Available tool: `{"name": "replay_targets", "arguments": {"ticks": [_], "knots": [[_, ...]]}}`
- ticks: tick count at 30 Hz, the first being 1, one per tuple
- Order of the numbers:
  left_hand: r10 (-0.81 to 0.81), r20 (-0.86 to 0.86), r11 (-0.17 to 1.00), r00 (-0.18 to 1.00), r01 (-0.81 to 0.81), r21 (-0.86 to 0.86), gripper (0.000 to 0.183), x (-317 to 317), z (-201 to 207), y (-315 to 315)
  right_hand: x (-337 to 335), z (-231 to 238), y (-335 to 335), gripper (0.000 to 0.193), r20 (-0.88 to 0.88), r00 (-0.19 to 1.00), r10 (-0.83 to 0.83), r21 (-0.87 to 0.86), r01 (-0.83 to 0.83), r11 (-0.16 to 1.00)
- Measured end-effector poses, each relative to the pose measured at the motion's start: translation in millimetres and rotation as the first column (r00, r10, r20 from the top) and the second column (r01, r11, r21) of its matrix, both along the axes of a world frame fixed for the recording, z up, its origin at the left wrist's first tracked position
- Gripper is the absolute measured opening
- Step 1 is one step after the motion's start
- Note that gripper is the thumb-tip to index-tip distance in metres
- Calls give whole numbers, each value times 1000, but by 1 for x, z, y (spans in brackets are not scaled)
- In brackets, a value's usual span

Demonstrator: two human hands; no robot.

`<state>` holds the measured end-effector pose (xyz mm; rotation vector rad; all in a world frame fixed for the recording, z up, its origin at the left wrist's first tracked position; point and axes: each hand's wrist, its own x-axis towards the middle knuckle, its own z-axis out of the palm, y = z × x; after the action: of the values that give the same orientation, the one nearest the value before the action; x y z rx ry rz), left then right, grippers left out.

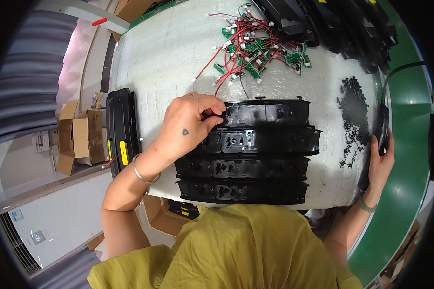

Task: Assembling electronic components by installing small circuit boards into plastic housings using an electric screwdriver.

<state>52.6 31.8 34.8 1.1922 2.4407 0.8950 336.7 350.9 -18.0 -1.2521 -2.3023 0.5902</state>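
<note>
Over the left part of the farthest black plastic housing [287, 113], my left hand [190, 120] is closed in a pinch. Its fingers hide that end of the housing and whatever is between the fingertips. Three more black housings, among them the nearest one [270, 191], lie in a row toward me, their hollow sides up, showing posts and small holes. At the right edge of the padded work surface, my right hand [382, 164] is wrapped round a black corded tool [382, 123] that looks like an electric screwdriver. The tool's lower end is hard to make out.
Beyond the housings lies a heap of green circuit boards [253, 60] with red wires and white plugs. Small black screws [353, 111] are scattered at right. Black assembled casings [323, 24] stand far right, another casing [122, 130] at left. A green table [405, 159] borders the right side.
</note>
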Motion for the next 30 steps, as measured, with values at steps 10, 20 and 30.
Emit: {"name": "replay_targets", "arguments": {"ticks": [10,20,30], "knots": [[-31,-255,987,967,-11,-162,24,15,-2,5,1,0,-1,50,-14,1000,13,-29,-13,999],[-388,-243,902,889,420,97,11,-5,15,84,-7,7,-7,50,-3,1000,-31,14,31,999],[-703,-253,689,664,724,-14,13,27,-48,215,-8,14,-17,47,-102,995,-17,16,18,1000]]}}
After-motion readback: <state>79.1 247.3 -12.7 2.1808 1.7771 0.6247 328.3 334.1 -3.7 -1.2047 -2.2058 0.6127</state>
